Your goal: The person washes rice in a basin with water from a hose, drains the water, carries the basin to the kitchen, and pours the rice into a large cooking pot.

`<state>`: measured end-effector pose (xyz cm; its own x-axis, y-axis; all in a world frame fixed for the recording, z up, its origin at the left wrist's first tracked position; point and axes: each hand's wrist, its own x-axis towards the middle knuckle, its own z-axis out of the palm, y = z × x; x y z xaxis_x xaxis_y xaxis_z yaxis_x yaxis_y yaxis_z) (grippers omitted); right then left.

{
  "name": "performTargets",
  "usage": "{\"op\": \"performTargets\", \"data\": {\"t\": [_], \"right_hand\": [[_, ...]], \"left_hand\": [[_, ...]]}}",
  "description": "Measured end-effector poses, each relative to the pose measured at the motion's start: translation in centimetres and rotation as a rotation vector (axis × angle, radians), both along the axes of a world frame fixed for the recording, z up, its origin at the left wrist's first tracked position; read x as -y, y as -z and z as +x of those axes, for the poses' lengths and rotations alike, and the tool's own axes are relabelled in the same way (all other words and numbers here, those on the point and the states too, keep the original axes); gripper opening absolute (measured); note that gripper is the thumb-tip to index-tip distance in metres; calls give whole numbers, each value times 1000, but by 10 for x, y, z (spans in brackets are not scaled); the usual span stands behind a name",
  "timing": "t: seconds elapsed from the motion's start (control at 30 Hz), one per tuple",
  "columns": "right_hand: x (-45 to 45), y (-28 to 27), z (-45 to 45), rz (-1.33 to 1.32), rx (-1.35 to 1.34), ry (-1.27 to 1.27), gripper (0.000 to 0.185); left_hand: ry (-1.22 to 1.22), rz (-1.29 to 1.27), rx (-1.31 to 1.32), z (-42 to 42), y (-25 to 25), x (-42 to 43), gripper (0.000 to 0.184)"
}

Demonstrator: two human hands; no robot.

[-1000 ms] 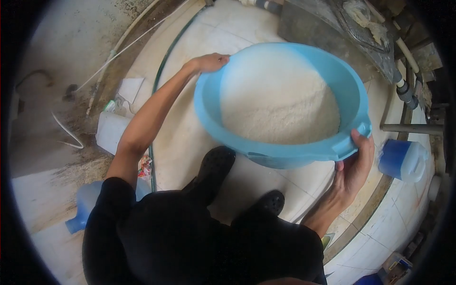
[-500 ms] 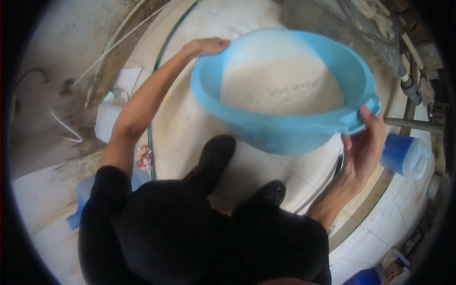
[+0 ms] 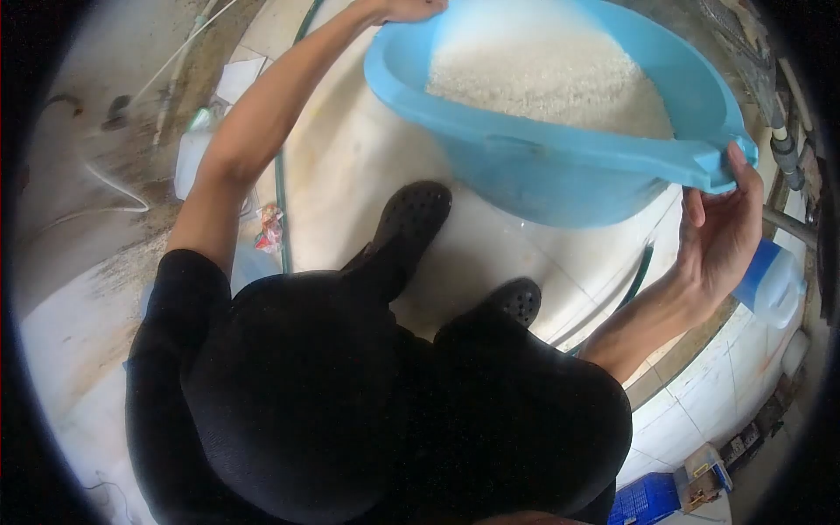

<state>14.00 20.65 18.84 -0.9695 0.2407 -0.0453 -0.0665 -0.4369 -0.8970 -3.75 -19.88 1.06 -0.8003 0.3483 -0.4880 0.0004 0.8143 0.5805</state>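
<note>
A large light-blue plastic basin [image 3: 560, 179] is held above the floor, its near side tilted toward me. White grains that look like rice [image 3: 551, 83] lie in a broad heap inside it. At the top of the view my left hand [image 3: 409, 9] grips the far-left rim; its fingertips are partly hidden. My right hand [image 3: 726, 206] holds the handle at the basin's right end, thumb and fingers around the lip. The basin's underside and far edge are out of sight.
Below the basin are my dark perforated clogs [image 3: 416, 214] on pale tiles. A green hose [image 3: 280, 210] runs along the left. Right of my arm stands a jug of blue liquid [image 3: 770, 284]. A blue crate [image 3: 643, 500] sits at lower right, and a crumpled wrapper [image 3: 269, 227] lies left.
The basin has shifted up and to the right in the view, with both hands still on it. The surroundings have also shifted slightly as the camera moved.
</note>
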Motion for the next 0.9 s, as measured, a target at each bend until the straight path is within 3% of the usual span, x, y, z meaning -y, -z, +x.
{"op": "performTargets", "data": {"t": [0.9], "right_hand": [[8,-5,7,-4,41,42,17]], "left_hand": [[-49,-6,-27,0,3,-4,56]]}}
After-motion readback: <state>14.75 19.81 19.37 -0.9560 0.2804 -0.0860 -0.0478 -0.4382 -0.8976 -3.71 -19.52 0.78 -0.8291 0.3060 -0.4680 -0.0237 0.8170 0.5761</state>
